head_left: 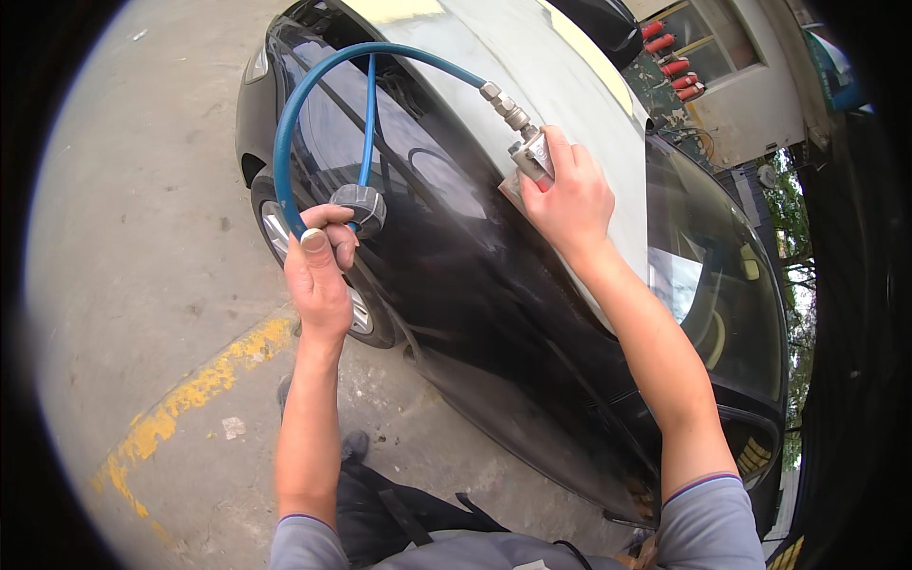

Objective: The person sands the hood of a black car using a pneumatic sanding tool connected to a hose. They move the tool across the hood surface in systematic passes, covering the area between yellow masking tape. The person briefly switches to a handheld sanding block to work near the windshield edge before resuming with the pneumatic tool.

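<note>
Blue hose [283, 157], arched, in the curled fingers of the left hand [323, 280], beside a rounded black piece [359, 207]. Metal tool [532, 157], on the hose's end, gripped by the right hand [578, 199] at the edge of a car's pale hood [513, 52].

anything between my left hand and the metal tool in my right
Yes: a dark round piece beside your left hand, on the line to the metal tool; past it, nothing visible. The blue hose arches above.

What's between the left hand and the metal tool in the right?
In the head view, a blue hose arches from the left hand to fittings on the metal tool; black car panel shows beneath.
</note>
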`<action>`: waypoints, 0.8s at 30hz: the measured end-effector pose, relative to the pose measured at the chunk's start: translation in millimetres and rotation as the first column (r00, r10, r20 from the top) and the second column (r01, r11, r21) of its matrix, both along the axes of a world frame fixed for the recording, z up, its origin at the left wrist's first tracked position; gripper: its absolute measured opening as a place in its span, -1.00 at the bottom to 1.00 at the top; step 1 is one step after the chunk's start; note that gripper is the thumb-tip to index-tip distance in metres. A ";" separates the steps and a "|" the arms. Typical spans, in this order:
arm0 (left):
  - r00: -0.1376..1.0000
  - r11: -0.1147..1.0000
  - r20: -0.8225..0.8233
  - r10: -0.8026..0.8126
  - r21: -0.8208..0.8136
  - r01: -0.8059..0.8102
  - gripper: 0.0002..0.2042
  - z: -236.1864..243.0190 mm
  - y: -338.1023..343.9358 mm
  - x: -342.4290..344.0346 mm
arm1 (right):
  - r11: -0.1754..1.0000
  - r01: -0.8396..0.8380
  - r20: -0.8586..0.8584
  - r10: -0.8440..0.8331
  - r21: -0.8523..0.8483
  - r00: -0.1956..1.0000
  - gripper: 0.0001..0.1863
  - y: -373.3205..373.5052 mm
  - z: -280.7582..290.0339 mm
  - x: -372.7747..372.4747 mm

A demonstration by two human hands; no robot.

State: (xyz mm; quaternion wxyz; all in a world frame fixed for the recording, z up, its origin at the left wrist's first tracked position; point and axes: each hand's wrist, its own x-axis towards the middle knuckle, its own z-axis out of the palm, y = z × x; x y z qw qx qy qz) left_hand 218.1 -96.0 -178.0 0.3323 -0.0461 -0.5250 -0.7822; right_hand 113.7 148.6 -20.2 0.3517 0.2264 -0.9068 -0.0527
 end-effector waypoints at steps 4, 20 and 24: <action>1.000 0.995 0.016 0.025 0.096 -0.026 -0.40 16.6 -15.2 -9.5 | 1.000 0.005 -0.004 -0.005 0.001 1.000 -0.43 -38.7 0.4 -31.5; 0.999 0.889 0.010 -0.044 0.458 0.034 -0.56 79.1 -76.8 -85.7 | 0.997 0.008 0.056 -0.012 0.080 0.998 -0.36 -193.4 9.3 -177.5; 0.998 0.863 0.011 -0.066 0.502 0.052 -0.56 85.7 -99.1 -107.2 | 0.996 -0.007 0.033 0.004 0.091 0.999 -0.37 -217.5 9.5 -205.1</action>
